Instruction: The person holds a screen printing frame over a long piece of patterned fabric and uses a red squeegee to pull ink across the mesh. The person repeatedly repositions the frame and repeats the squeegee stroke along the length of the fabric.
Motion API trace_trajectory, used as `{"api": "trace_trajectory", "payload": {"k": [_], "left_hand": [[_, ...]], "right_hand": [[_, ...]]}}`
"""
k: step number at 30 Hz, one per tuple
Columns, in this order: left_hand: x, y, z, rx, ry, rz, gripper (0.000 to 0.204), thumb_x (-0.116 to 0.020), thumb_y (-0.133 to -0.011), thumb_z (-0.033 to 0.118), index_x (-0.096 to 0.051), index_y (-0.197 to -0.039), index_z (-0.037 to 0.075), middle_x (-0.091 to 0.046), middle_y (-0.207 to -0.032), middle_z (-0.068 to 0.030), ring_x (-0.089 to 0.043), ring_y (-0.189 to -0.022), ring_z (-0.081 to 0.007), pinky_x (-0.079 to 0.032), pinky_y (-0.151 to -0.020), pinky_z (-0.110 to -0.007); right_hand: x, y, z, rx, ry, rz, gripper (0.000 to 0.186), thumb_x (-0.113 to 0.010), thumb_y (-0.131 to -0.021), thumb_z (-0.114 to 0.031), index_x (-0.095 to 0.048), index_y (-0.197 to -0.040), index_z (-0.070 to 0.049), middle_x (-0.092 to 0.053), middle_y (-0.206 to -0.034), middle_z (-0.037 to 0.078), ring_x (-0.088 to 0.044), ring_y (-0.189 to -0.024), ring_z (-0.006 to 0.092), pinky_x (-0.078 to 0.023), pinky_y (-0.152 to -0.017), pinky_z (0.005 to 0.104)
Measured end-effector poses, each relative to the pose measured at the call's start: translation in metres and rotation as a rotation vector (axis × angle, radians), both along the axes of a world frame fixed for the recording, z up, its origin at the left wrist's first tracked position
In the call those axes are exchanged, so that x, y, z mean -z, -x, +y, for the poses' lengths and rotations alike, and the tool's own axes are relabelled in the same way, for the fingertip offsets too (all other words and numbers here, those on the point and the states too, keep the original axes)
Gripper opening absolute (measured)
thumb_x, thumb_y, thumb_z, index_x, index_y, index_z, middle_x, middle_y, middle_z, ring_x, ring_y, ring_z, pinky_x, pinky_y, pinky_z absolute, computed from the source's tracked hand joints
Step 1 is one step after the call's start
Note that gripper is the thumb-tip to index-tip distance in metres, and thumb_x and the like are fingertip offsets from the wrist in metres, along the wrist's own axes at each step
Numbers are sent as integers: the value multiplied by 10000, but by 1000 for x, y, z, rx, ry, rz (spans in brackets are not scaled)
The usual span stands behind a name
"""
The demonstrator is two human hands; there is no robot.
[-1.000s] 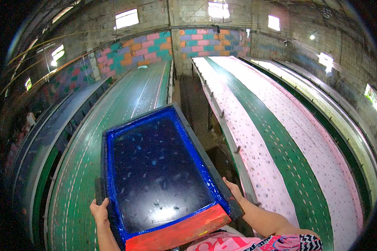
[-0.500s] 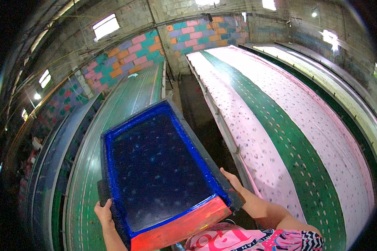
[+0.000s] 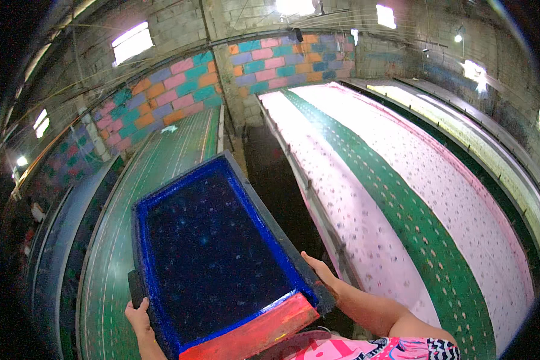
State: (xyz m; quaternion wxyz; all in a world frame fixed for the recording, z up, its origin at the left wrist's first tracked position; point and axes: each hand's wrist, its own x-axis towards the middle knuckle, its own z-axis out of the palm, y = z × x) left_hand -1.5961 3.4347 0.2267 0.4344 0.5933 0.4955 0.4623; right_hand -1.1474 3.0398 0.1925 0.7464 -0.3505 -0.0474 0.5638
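A large screen printing frame point(image 3: 213, 258) is held tilted in front of me. Its mesh is dark with small pale motifs, bordered in bright blue, inside a black frame. A red-orange panel point(image 3: 252, 330) spans its near end. My left hand point(image 3: 139, 317) grips the frame's left edge beside a dark block that sticks out there. On the opposite edge, near the red end, my right hand point(image 3: 321, 271) is closed around the frame; some of its fingers are hidden beneath.
Right of me runs a long table with white-pink printed fabric point(image 3: 366, 222) and a green strip point(image 3: 396, 210). A long green table point(image 3: 111, 252) lies at left. Between them is a dark aisle point(image 3: 276, 174). Painted brickwork point(image 3: 180, 90) covers part of the far wall.
The frame and both hands sit slightly further left and lower in the picture. The surroundings have shifted too as my view moved. Both hands keep their hold.
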Motion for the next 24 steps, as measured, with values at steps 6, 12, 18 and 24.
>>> {"api": "trace_trajectory", "payload": {"k": [6, 12, 18, 24], "left_hand": [[-3, -209, 141, 99, 10, -40, 204, -818, -957, -41, -772, -1155, -57, -805, -1049, -93, -739, -853, -212, -593, -802, -370], [4, -396, 292, 91, -2, -60, 270, -819, -960, -27, -747, -1214, -80, -806, -1103, -131, -745, -905, -247, -600, -856, -401], [10, -513, 461, -99, 41, 15, 459, -827, -951, -27, -642, -1361, -125, -775, -1240, -191, -756, -1016, -290, -618, -928, -421], [6, -594, 598, 29, 104, -92, 876, -835, -982, 57, -374, -1712, -93, -728, -1427, -239, -770, -1114, -359, -620, -1007, -453]], "right_hand": [[35, -182, 106, 35, -174, 102, 513, -537, -1195, -488, -734, -1384, -55, -836, -1224, 113, -812, -958, 240, -662, -900, 409], [56, -366, 258, 388, -158, -423, 565, -685, -1156, -272, -571, -1643, -8, -739, -1498, 127, -737, -1270, 187, -586, -1102, 345], [13, -523, 435, 313, -126, -397, 556, -763, -1104, -198, -617, -1588, 33, -748, -1479, 154, -735, -1267, 184, -586, -1100, 352], [13, -652, 616, 274, -145, -546, 560, -812, -1055, -139, -646, -1566, 15, -751, -1469, 162, -728, -1287, 197, -565, -1142, 366]]}}
